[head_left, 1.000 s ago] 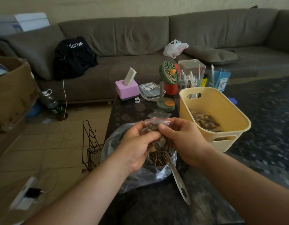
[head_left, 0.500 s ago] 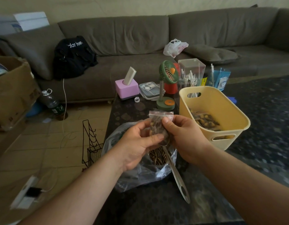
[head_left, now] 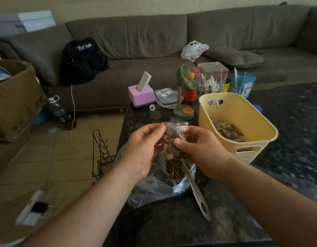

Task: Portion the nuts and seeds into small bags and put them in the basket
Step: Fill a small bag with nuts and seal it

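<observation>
A: In the head view, mid-frame, both hands hold the small bag (head_left: 173, 138) over the big bag (head_left: 157, 189) of seeds. The left hand (head_left: 141, 150) pinches its top left corner; the right hand (head_left: 204, 154) grips its lower body, thumb in front.

B: So it's being sealed?

A: I'd guess so. Best to run the pinch along the whole strip, keep the bag upright, then drop it in the basket (head_left: 257, 139) at right centre, just beside.

B: Is the strip closed?

A: Can't tell; the top is blurry. The scoop (head_left: 197, 191) has its bowl buried, and the basket wall hides most of the filled bags inside.
</observation>
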### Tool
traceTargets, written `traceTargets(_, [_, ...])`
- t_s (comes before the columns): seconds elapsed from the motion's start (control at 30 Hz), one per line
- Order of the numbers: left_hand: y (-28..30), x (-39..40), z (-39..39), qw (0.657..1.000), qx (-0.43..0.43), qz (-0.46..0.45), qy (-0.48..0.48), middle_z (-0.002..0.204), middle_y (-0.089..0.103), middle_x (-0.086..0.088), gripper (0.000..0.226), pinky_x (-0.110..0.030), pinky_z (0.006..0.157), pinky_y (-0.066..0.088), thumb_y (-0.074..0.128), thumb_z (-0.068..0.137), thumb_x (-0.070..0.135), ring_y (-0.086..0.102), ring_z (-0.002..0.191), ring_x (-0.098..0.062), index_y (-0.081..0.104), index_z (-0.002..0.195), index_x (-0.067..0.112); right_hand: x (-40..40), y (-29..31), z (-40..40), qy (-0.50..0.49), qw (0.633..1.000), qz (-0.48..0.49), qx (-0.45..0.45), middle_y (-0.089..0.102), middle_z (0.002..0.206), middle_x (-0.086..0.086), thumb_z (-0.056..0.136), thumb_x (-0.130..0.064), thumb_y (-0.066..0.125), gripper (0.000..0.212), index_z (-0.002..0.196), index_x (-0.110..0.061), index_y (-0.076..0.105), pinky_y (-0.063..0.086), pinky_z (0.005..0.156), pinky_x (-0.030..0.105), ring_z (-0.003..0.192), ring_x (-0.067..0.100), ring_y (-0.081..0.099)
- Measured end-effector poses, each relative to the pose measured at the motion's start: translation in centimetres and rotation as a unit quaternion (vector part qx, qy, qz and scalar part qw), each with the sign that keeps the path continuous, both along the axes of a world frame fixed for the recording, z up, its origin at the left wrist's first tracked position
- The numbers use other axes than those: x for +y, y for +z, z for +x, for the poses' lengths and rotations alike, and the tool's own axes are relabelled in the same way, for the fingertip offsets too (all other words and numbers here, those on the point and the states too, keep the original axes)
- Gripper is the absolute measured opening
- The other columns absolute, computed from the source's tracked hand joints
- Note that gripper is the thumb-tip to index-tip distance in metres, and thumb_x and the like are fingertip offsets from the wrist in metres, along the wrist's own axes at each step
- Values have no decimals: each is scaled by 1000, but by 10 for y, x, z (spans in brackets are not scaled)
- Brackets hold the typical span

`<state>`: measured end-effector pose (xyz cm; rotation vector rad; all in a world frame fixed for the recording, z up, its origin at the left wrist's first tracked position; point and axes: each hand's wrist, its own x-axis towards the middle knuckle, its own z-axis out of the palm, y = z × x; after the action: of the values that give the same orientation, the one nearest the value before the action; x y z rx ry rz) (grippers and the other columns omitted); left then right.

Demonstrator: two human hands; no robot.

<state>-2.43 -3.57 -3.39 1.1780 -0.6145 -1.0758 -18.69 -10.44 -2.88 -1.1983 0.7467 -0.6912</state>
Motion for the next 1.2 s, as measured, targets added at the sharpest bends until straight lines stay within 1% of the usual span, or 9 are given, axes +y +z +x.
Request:
traceTargets(0.1, [-3, 0, 0, 999, -26, 8, 25, 112, 78, -20, 15, -52, 93, 62, 69, 101, 19, 74, 102, -33, 75, 110, 9, 1, 0, 0, 13, 1000, 1, 0, 76, 109, 23, 94, -2, 71, 22, 115, -2, 69, 63, 85, 47, 101, 36, 76])
traceTargets(0.23, [-2, -1, -1, 998, -27, -9, 47, 104, 79, -10, 8, -40, 80, 64, 69, 102, 18, 75, 97, -24, 77, 103, 15, -4, 1, 0, -41, 999, -8, 16, 73, 107, 25, 99, -17, 69, 13, 106, -7, 72, 63, 86, 46, 98, 30, 73])
traceTargets(0.3, [-2, 0, -3, 999, -20, -16, 47, 102, 79, -9, 9, -41, 81, 66, 68, 102, 18, 76, 95, -23, 75, 104, 13, -6, 1, 1, -68, 998, -12, 6, 73, 96, 19, 100, -17, 69, 11, 101, -6, 72, 63, 88, 47, 91, 27, 72])
traceTargets(0.43, [-6, -1, -7, 998, -22, -9, 52, 106, 78, -12, 14, -39, 78, 64, 69, 102, 19, 75, 98, -26, 74, 110, 9, -3, 2, 1, -77, 997, -32, 6, 71, 78, 1, 100, -16, 69, 7, 100, -9, 70, 59, 72, 31, 73, 13, 68])
traceTargets(0.63, [-12, -2, -8, 998, -47, -11, 48, 110, 79, -15, 16, -49, 94, 63, 71, 101, 17, 75, 111, -35, 75, 112, 7, -1, 4, -3, -77, 996, -43, -1, 68, 71, 4, 100, -13, 69, 12, 102, -2, 72, 55, 58, 22, 61, 11, 65])
traceTargets(0.7, [-13, -3, -7, 996, -57, -18, 61, 108, 80, -15, 11, -53, 97, 62, 72, 100, 16, 76, 109, -35, 77, 108, 10, -1, 6, -2, -74, 996, -39, 0, 70, 71, 4, 100, -14, 68, 13, 102, -2, 72, 56, 60, 23, 64, 13, 67])
traceTargets(0.9, [-17, -3, -2, 996, -57, -16, 70, 105, 81, -11, 6, -50, 96, 63, 77, 96, 17, 77, 106, -31, 82, 98, 16, -4, 4, -5, -85, 994, -60, 24, 73, 79, 7, 98, -15, 72, 9, 96, -7, 74, 60, 72, 33, 75, 19, 70])
traceTargets(1.1, [-13, -5, -4, 996, -49, -8, 69, 98, 82, -4, 13, -34, 87, 64, 65, 104, 11, 78, 101, -21, 78, 104, 13, -9, 5, -7, -78, 993, -82, 43, 73, 77, 6, 97, -13, 73, 8, 91, -9, 76, 60, 76, 36, 73, 18, 67])
traceTargets(1.2, [-6, -13, -4, 997, -48, 6, 68, 98, 82, -5, 14, -36, 87, 64, 64, 105, 12, 79, 100, -22, 78, 103, 14, -11, 10, -6, -80, 993, -82, 42, 74, 77, 7, 96, -14, 73, 8, 90, -9, 76, 60, 73, 33, 72, 18, 68])
